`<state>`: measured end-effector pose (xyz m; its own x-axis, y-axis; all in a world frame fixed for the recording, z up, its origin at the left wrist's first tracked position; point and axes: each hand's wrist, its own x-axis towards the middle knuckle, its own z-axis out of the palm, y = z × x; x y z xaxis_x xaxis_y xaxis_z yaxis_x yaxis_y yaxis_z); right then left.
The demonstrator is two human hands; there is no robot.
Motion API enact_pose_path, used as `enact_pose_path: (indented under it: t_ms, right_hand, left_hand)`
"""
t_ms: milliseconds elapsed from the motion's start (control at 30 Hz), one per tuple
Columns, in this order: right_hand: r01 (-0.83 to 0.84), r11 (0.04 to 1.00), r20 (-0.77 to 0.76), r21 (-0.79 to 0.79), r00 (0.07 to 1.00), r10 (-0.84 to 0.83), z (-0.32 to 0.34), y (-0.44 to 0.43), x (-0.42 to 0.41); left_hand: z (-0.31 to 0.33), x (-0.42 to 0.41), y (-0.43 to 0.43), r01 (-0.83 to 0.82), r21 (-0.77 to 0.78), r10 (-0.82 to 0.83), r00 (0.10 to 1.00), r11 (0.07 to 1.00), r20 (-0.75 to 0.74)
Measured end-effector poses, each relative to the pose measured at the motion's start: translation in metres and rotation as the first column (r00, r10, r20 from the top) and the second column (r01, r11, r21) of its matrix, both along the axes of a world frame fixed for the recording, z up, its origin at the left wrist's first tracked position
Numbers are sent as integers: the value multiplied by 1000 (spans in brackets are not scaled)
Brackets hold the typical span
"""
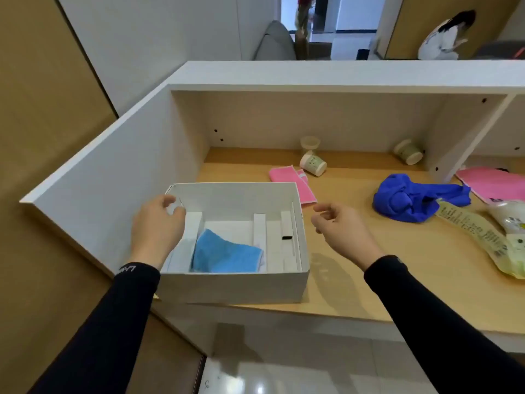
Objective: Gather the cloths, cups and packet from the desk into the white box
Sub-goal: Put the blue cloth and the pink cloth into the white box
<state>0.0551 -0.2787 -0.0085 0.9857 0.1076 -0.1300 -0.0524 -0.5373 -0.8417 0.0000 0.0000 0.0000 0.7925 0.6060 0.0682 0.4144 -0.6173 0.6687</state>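
Observation:
The white box (235,285) stands open at the desk's front left, with a light blue cloth (225,255) lying inside. My left hand (157,226) hovers over the box's left rim, fingers curled, holding nothing. Just right of the box, my right hand (341,231) is above the desk with its fingers loosely apart and empty. A pink cloth (292,179) lies behind the box. A dark blue cloth (412,197) is bunched to the right. Two paper cups (312,163) (408,152) lie on their sides at the back. A yellowish printed packet (483,237) lies at the far right.
A small clear cup (310,143) stands at the back under the shelf. A pink sheet (494,183) and a white bag (508,217) lie at the right edge. The white partition (127,172) walls the desk's left side. A person sits far off at the upper right.

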Motion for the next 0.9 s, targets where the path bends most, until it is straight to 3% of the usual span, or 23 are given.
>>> enact_pose_path:
  t_ms: [167,300,500,633,767,900]
  right_hand:
    - [-81,990,-139,-119,988,65,-11,9,8]
    - [-149,975,-207,-167,972,113,-25,23,9]
    - [-204,901,-140,-384,977,161,-20,35,31]
    - [-189,832,-40,-521,980,197,-2,54,69]
    - [-203,788,35,-582,961,273,18,86,114]
    - [-217,789,74,-576,947,314,18,112,137]
  left_hand:
    - [-12,2,10,-82,116,108,965,990,-238]
    - [-24,-1,19,-97,152,142,936,984,-321]
    - [-26,-7,43,-26,175,83,941,984,-327]
    - [-22,-36,38,-85,110,114,946,990,-302]
    - [-20,-51,17,-130,13,130,969,991,-208]
    - [-23,-55,-1,-55,44,64,965,998,-256]
